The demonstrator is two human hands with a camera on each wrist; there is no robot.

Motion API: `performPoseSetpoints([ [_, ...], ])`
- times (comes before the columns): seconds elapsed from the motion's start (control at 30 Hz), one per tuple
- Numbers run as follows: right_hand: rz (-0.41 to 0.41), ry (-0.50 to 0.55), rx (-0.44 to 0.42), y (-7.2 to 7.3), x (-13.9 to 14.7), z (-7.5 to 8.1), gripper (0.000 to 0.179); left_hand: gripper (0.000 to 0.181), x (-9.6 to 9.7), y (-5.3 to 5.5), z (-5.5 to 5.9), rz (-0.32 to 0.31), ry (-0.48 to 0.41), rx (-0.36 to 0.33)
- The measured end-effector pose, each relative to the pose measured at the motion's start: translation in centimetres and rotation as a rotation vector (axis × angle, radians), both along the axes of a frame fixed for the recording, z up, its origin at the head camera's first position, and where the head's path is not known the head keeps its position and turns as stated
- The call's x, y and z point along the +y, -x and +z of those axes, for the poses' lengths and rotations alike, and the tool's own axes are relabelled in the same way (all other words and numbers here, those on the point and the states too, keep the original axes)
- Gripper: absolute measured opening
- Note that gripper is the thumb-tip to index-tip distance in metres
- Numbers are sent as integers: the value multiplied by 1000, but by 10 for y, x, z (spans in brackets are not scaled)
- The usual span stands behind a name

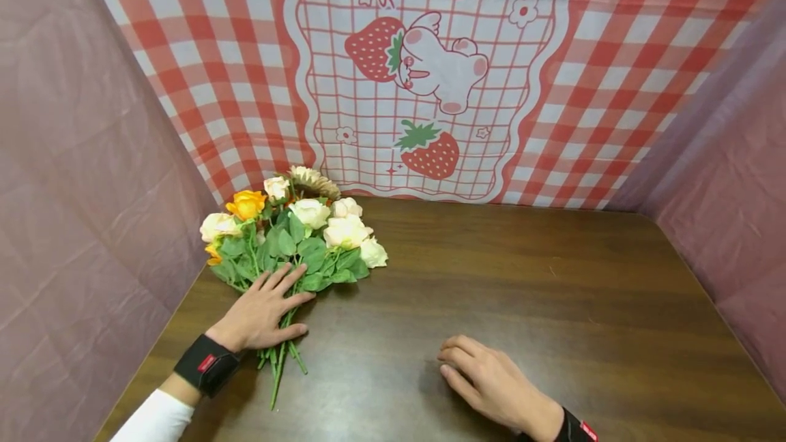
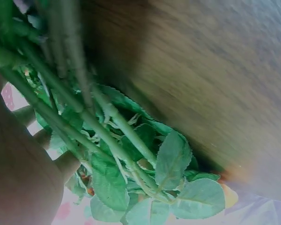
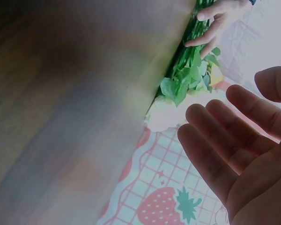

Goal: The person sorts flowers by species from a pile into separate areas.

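Observation:
A bunch of flowers (image 1: 310, 251) with cream and orange blooms and green leaves lies on the left of the table. My left hand (image 1: 260, 312) rests on its green stems (image 1: 279, 370), fingers straight and spread, just below the leaves. Seen from the left wrist, several stems (image 2: 117, 124) run alongside the palm and fingers. My right hand (image 1: 491, 384) is near the front of the table, apart from the flowers, with fingers loosely bent. In the right wrist view its palm (image 3: 267, 183) faces the camera and holds nothing.
The brown wooden table (image 1: 522, 278) reaches back to a red checked cloth (image 1: 589, 108) printed with strawberries. Pinkish drapes (image 1: 80, 189) hang at the left and right sides. The flower heads lie close to the back cloth.

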State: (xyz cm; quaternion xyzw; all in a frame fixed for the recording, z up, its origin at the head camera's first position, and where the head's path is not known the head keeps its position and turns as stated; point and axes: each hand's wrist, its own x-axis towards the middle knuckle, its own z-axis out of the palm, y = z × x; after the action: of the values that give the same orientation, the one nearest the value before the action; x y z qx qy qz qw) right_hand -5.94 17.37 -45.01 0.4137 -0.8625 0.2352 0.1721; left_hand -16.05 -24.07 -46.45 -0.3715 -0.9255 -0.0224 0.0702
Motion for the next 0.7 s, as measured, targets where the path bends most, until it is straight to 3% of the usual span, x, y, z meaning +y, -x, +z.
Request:
performPoseSetpoints([
  [0.2,-1,16,-11,9,0,4,14,57,5,-3,7,41,-60,68],
  [0.4,-22,51,-9,21,-1,16,16,47,17,-7,18,157,-159,139],
  [0.57,-34,82,42,30,1,29,16,29,36,-11,35,239,-191,145],
  [0.7,-43,95,37,34,4,37,18,28,49,-18,47,291,-138,101],
])
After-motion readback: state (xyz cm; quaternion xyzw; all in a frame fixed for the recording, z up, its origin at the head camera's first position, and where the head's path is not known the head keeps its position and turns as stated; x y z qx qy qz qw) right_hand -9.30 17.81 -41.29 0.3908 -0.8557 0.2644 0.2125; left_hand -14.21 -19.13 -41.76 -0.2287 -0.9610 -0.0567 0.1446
